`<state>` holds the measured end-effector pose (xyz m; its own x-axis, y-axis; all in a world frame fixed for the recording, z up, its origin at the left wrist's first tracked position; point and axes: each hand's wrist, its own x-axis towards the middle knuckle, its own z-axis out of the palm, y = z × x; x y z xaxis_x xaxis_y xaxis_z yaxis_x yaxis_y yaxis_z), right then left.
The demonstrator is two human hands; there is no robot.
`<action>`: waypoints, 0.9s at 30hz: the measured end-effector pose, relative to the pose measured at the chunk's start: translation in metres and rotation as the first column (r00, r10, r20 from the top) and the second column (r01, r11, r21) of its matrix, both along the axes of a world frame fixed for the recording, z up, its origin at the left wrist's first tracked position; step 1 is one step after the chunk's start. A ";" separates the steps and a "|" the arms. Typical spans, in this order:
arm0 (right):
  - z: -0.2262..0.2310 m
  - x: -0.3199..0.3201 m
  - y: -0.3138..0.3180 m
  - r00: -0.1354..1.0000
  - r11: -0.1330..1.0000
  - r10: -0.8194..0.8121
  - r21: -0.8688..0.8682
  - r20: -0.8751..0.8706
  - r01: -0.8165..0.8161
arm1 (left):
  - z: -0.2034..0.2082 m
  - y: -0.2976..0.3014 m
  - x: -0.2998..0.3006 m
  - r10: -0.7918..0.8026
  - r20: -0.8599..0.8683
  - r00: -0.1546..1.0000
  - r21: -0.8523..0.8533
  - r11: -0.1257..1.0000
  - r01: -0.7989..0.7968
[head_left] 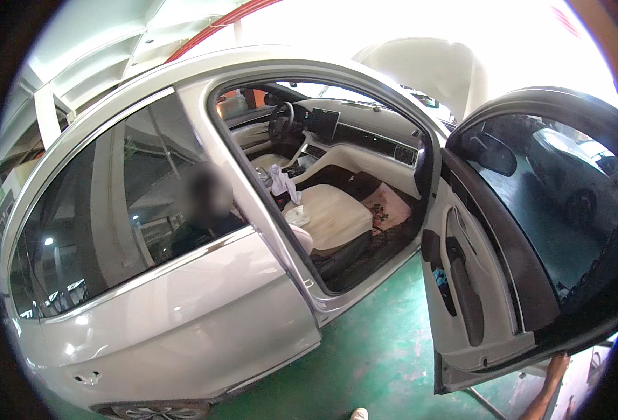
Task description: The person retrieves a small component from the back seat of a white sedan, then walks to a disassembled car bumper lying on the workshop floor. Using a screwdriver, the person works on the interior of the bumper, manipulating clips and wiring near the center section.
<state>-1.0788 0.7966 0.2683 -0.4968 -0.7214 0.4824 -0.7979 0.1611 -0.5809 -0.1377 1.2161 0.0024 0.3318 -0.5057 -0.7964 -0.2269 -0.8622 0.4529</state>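
Touching one car door, one right hand, grip unclear; left hand unseen.

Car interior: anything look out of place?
Yes. The pale sheet in front of the seat lies askew with dark marks, stains or print, can't tell which. A crumpled white bundle, cloth or bag, lies by the seat's inner side, looking dropped rather than stowed. No damage stands out.

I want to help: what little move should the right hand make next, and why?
Perhaps the right hand, closed at the edge of the front passenger door, could let go: the door already stands wide open, showing the cream front seat.
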 end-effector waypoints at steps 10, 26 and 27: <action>0.114 0.314 0.035 0.968 0.983 0.177 0.076 -0.181 -0.166 | -0.031 0.060 0.003 0.065 0.052 0.997 -0.253 0.966 -0.050; 0.085 0.682 -0.033 0.642 0.641 0.744 0.076 0.184 -0.764 | -0.005 0.369 -0.033 0.796 -0.357 0.489 -0.177 0.456 -0.872; 0.077 0.695 -0.046 0.655 0.638 0.728 0.149 0.203 -0.756 | -0.004 0.373 -0.031 0.807 -0.337 0.485 -0.156 0.460 -0.874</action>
<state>-0.3840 0.7506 0.3449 0.2097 -0.9430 0.2583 -0.6317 -0.3323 -0.7004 -0.1683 1.5893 -0.0014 0.5800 -0.2597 -0.7721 0.6562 -0.4125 0.6318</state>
